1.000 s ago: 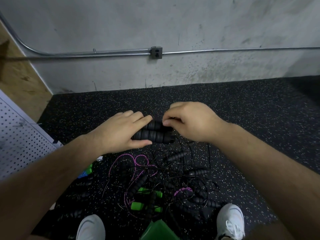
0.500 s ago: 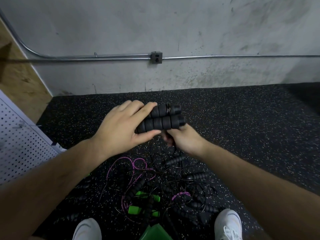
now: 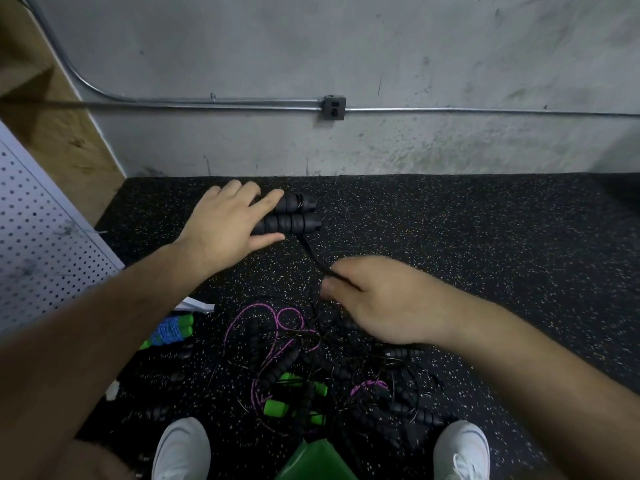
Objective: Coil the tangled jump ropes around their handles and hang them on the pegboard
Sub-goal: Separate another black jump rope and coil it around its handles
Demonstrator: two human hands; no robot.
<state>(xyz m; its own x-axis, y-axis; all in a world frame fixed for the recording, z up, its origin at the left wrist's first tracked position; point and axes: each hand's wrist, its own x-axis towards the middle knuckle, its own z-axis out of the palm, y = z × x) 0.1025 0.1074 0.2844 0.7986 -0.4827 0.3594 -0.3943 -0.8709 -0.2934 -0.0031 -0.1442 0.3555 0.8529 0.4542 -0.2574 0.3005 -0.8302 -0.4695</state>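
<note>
My left hand (image 3: 227, 225) grips two black ribbed jump-rope handles (image 3: 292, 216) held side by side, their caps pointing right. A thin black cord (image 3: 309, 252) runs from the handle caps down to my right hand (image 3: 379, 299), which pinches it lower and to the right. Below, on the speckled floor, lies a tangle of jump ropes (image 3: 311, 372) with black handles, green handles (image 3: 277, 407) and a pink cord (image 3: 277, 318). The white pegboard (image 3: 38, 244) leans at the left edge.
A grey concrete wall with a metal conduit and outlet box (image 3: 334, 107) stands ahead. A coiled blue-and-green rope (image 3: 171, 330) lies by the pegboard's foot. My white shoes (image 3: 181, 448) frame the pile, and a green object (image 3: 313, 462) sits between them.
My right hand has left the handle ends and drawn down and to the right along the black cord. My left hand keeps hold of both handles.
</note>
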